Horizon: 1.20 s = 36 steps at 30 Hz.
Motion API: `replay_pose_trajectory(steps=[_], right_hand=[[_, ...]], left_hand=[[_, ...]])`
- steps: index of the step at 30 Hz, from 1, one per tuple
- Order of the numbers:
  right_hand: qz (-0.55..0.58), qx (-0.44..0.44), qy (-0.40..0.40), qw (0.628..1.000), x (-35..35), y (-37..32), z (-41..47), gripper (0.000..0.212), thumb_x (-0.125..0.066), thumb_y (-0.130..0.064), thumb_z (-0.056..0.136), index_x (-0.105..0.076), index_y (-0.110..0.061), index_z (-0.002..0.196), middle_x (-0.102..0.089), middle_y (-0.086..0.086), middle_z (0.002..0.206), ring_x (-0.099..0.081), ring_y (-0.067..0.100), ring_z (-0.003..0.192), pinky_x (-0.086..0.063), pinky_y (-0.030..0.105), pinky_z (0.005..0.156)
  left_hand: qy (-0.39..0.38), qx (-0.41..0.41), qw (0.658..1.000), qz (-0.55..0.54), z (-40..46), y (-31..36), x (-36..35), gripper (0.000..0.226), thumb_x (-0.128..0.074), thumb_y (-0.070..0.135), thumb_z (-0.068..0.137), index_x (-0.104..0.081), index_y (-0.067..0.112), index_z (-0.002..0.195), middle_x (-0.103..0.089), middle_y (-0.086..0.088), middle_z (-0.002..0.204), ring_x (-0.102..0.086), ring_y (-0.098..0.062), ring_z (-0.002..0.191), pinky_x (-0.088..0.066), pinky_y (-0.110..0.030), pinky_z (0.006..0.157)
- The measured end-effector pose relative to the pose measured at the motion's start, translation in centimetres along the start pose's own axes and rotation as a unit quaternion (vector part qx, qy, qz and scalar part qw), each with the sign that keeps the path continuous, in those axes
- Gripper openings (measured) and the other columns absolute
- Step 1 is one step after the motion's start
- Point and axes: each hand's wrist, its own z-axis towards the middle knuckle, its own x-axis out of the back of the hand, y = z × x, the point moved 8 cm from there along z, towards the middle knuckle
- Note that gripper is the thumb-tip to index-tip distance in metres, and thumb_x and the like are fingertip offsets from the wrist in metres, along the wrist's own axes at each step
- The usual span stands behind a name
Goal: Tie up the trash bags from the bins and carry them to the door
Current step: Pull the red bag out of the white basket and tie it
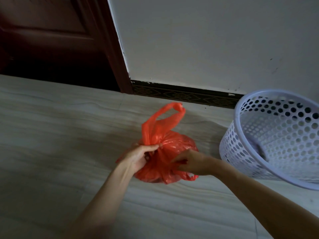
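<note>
Two bare forearms reach in from the bottom edge toward the middle of the view, where both hands meet on a red trash bag [170, 153]. The left hand [140, 156] comes in from the lower left and pinches the gathered neck of the bag between thumb and fingertips, on the bag's left side. The right hand [188, 163] comes in from the lower right and closes on a fold of red plastic at the bag's near right side; its fingers are curled into the material.

The bag sits on the pale, streaked floor [60, 135], bulging and rounded below the cinched neck, so it lies between the two hands and partly under them. One looped handle [170, 111] stands up above the neck, beyond the left hand, and hangs free with nothing holding it. A second strip of red plastic trails out past the right wrist, low on the floor.

A white perforated bin [269, 140] stands near the bag on the right, tilted toward the camera, apart from the right forearm. Behind the bag run a dark patterned skirting board [186, 95] and a pale wall [207, 40]. A dark brown door [51, 40] and its frame fill the upper left.
</note>
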Motion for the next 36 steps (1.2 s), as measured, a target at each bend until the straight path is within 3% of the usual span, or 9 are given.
replay_pose_trajectory(steps=[4,7,11,15,18,23,27,31,36], right_hand=[[0.077,-0.048,-0.041,0.995,-0.1,2.6,-0.4,0.028,-0.053,-0.004,0.087,-0.064,-0.011,0.111,-0.066,0.006,0.109,-0.061,0.007,0.088,-0.045,0.011,0.076],[0.355,-0.103,0.145,0.918,3.1,5.2,-1.1,0.029,-0.043,0.013,0.085,-0.061,-0.010,0.081,-0.061,0.009,0.078,-0.060,0.009,0.063,-0.049,0.019,0.060],[0.477,-0.119,0.245,0.836,4.8,7.1,-1.4,0.029,-0.036,0.006,0.089,-0.062,-0.007,0.092,-0.063,0.011,0.087,-0.058,0.019,0.075,-0.046,0.026,0.066],[0.215,-0.010,0.288,0.933,5.9,3.1,-0.6,0.038,-0.049,-0.004,0.086,-0.057,-0.009,0.123,-0.059,0.002,0.111,-0.055,0.007,0.096,-0.042,0.007,0.083],[-0.041,0.043,0.249,0.967,4.3,1.3,-0.2,0.050,-0.055,-0.030,0.083,-0.048,-0.022,0.132,-0.044,0.006,0.133,-0.050,0.016,0.113,-0.044,0.027,0.093],[-0.169,0.030,0.240,0.956,3.0,0.6,-0.8,0.032,-0.047,-0.041,0.085,-0.064,-0.021,0.104,-0.062,0.009,0.106,-0.061,0.033,0.091,-0.049,0.037,0.075],[-0.127,0.087,0.197,0.968,0.1,0.1,-0.2,0.021,-0.046,-0.038,0.078,-0.053,-0.021,0.069,-0.060,0.008,0.084,-0.056,0.030,0.076,-0.037,0.031,0.068],[-0.049,0.069,0.154,0.984,-0.6,1.2,0.2,0.036,-0.044,-0.039,0.074,-0.057,-0.006,0.067,-0.060,0.013,0.081,-0.053,0.023,0.075,-0.036,0.029,0.067],[0.088,0.020,0.137,0.986,-1.2,2.0,-0.9,0.024,-0.057,-0.013,0.084,-0.064,0.007,0.094,-0.064,0.015,0.082,-0.048,-0.003,0.066,-0.034,0.001,0.059]], left_hand=[[0.084,-0.139,0.961,0.222,-1.2,2.5,0.0,0.018,-0.071,-0.003,0.068,-0.064,0.013,0.069,-0.063,0.007,0.061,-0.055,-0.009,0.061,-0.044,-0.014,0.060],[0.057,-0.292,0.835,0.464,-2.6,4.7,-1.6,0.027,-0.063,-0.002,0.071,-0.067,0.017,0.090,-0.070,0.004,0.088,-0.063,-0.011,0.084,-0.045,-0.015,0.072],[0.003,-0.417,0.666,0.619,-4.5,4.8,-3.4,0.040,-0.054,-0.005,0.056,-0.056,0.026,0.082,-0.065,0.007,0.084,-0.065,-0.016,0.082,-0.041,-0.023,0.067],[-0.034,-0.492,0.544,0.680,-6.2,4.5,-5.9,0.038,-0.063,-0.006,0.047,-0.059,0.024,0.070,-0.063,0.010,0.076,-0.063,-0.014,0.063,-0.035,-0.023,0.059],[-0.035,-0.525,0.513,0.679,-6.5,4.2,-6.4,0.033,-0.067,-0.005,0.050,-0.063,0.023,0.066,-0.065,0.010,0.077,-0.062,-0.013,0.061,-0.031,-0.022,0.062],[0.045,-0.559,0.540,0.628,-7.4,5.0,-5.7,0.025,-0.045,-0.002,0.061,-0.060,0.017,0.066,-0.066,0.002,0.080,-0.062,-0.019,0.066,-0.035,-0.027,0.067],[0.101,-0.540,0.635,0.544,-7.4,4.6,-5.4,0.032,-0.044,-0.007,0.052,-0.057,0.016,0.069,-0.064,0.004,0.083,-0.059,-0.016,0.075,-0.042,-0.033,0.070],[0.103,-0.506,0.723,0.458,-6.6,3.9,-4.4,0.035,-0.052,-0.012,0.052,-0.058,0.016,0.071,-0.062,0.007,0.085,-0.058,-0.009,0.084,-0.046,-0.032,0.079],[0.030,-0.452,0.771,0.448,-6.1,1.7,-4.9,0.028,-0.048,0.020,0.064,-0.065,0.022,0.087,-0.051,0.025,0.100,-0.047,0.012,0.104,-0.040,-0.041,0.101]])
